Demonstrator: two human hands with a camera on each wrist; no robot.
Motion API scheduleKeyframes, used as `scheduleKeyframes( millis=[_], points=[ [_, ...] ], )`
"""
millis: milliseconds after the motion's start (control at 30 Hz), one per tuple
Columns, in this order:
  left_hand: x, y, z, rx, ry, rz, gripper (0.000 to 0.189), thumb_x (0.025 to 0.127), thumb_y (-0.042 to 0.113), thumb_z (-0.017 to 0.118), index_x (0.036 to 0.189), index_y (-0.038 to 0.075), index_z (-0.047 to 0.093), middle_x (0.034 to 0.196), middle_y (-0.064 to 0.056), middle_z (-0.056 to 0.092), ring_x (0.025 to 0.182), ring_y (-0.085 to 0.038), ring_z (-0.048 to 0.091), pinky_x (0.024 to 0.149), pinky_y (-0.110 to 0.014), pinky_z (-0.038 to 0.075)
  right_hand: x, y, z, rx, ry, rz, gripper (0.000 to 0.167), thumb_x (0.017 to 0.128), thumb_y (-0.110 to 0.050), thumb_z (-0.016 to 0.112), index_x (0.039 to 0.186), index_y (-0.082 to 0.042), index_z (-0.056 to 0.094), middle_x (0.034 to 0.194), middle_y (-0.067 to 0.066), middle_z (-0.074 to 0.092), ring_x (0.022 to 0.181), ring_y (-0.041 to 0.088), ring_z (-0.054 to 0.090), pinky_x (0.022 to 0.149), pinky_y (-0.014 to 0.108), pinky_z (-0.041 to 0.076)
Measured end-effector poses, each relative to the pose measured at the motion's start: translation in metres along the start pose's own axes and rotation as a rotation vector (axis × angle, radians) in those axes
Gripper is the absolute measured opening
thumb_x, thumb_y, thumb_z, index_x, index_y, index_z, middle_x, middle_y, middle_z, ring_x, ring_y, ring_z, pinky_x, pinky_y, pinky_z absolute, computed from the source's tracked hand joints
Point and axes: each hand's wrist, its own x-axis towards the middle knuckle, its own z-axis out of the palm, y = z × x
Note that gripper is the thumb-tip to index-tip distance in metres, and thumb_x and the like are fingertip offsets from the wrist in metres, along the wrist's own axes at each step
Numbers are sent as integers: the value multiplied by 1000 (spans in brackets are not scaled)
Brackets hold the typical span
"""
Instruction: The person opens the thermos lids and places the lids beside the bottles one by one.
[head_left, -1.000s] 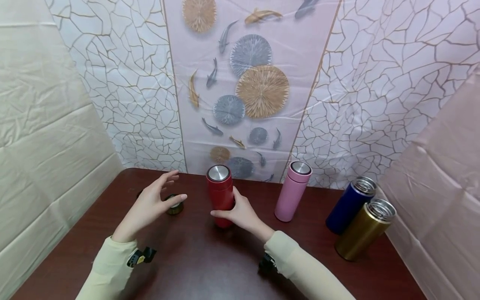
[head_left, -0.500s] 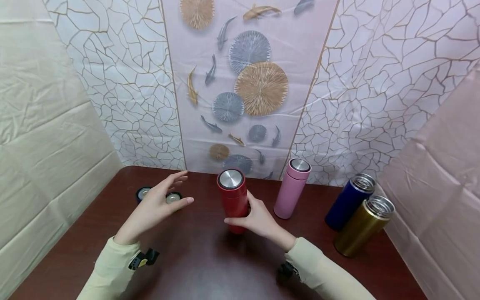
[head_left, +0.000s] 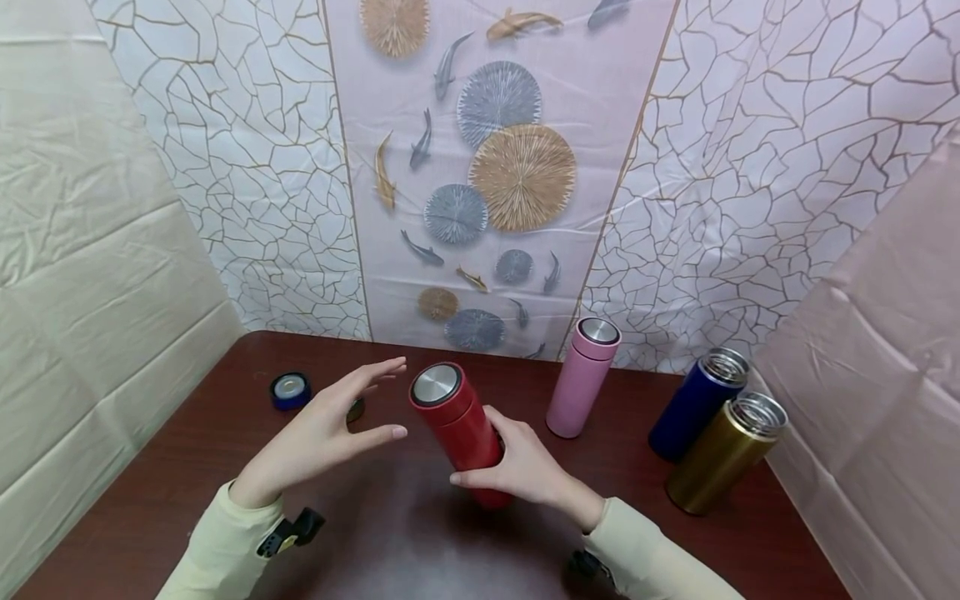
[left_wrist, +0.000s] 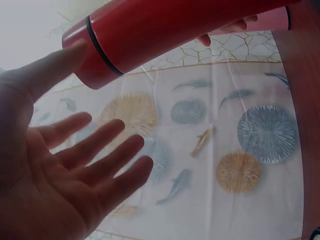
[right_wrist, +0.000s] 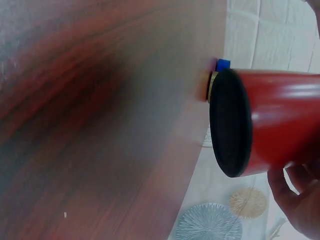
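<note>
My right hand [head_left: 525,462] grips a red thermos bottle [head_left: 467,437] round its lower body, holding it off the table with its steel-topped lid tilted toward the left. In the right wrist view the black base of the red thermos [right_wrist: 285,120] hangs clear of the tabletop. My left hand [head_left: 322,429] is held with fingers spread and thumb apart, close to the lid end, holding nothing. From the left wrist view, the left hand [left_wrist: 75,165] has its palm facing the thermos lid [left_wrist: 92,55]; the thumb overlaps the lid, and I cannot tell whether they touch.
A pink thermos [head_left: 582,379] with its lid on stands to the right. Farther right stand a blue thermos [head_left: 693,408] and a gold thermos [head_left: 723,458], both lidless. A blue lid [head_left: 290,390] and a partly hidden gold lid [head_left: 356,410] lie at the table's [head_left: 172,467] back left.
My right hand has brought the red thermos right and nearer, off the table, and tipped its lid leftward. My left hand has moved right toward the lid, uncovering the blue lid behind it.
</note>
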Motion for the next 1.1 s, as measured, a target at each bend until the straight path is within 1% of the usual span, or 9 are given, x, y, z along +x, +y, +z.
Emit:
scheduleKeyframes(
  millis=[133, 233, 333, 500, 667, 800, 867, 933, 1100],
  points=[
    [-1, 5, 1, -42, -21, 50, 74, 87, 39, 80, 150, 29, 43, 149, 9, 48, 131, -14, 52, 105, -43, 46, -6, -3, -1, 6, -27, -20, 59, 74, -49, 87, 123, -32, 58, 97, -15, 69, 85, 6, 66, 76, 31, 56],
    [-1, 8, 2, -77, -42, 71, 75, 86, 37, 81, 150, 29, 43, 149, 9, 47, 130, -15, 54, 104, -39, 47, -10, -4, -1, 16, -55, -28, 62, 74, -49, 86, 127, -32, 59, 99, -15, 69, 86, 6, 66, 75, 31, 56],
    [-2, 9, 2, -97, -79, 76, 78, 85, 35, 82, 151, 29, 42, 148, 9, 47, 129, -14, 54, 102, -37, 49, -14, -5, -1, 46, -109, -43, 63, 75, -47, 86, 130, -32, 58, 102, -14, 69, 88, 7, 67, 76, 31, 56],
    [-6, 12, 1, -92, -164, 103, 79, 85, 40, 82, 152, 31, 41, 149, 9, 47, 130, -13, 53, 102, -40, 49, -20, -4, 0, 155, -284, -81, 63, 78, -40, 85, 134, -31, 56, 107, -12, 70, 92, 9, 68, 80, 31, 56],
    [-9, 16, 3, -118, -255, 206, 76, 86, 40, 81, 152, 26, 44, 151, 6, 46, 135, -15, 47, 106, -37, 45, -25, -2, 1, 294, -494, -103, 61, 79, -31, 85, 133, -25, 57, 109, -8, 71, 95, 11, 68, 86, 31, 55],
    [-10, 21, 6, -172, -326, 251, 71, 88, 35, 80, 150, 25, 47, 149, 5, 49, 134, -16, 48, 103, -37, 47, -27, -2, 2, 376, -607, -115, 59, 80, -21, 83, 133, -20, 57, 110, -7, 71, 98, 10, 68, 88, 31, 55],
    [-10, 23, 8, -197, -346, 258, 69, 88, 34, 80, 148, 25, 49, 147, 5, 51, 131, -16, 51, 100, -37, 49, -28, -2, 1, 390, -627, -128, 59, 80, -19, 83, 133, -17, 57, 111, -7, 71, 98, 10, 68, 88, 32, 55],
    [-10, 24, 9, -203, -345, 264, 67, 88, 33, 80, 147, 25, 50, 144, 4, 53, 128, -16, 53, 97, -36, 51, -29, -4, 1, 390, -626, -134, 59, 80, -19, 83, 133, -17, 57, 112, -7, 70, 98, 10, 68, 88, 32, 55],
    [-10, 24, 12, -151, -285, 325, 65, 87, 32, 82, 145, 22, 54, 142, 0, 55, 129, -18, 54, 97, -36, 51, -28, -4, 1, 320, -568, -127, 60, 82, -28, 83, 134, -21, 55, 114, -9, 69, 99, 8, 67, 88, 31, 55]
  ],
)
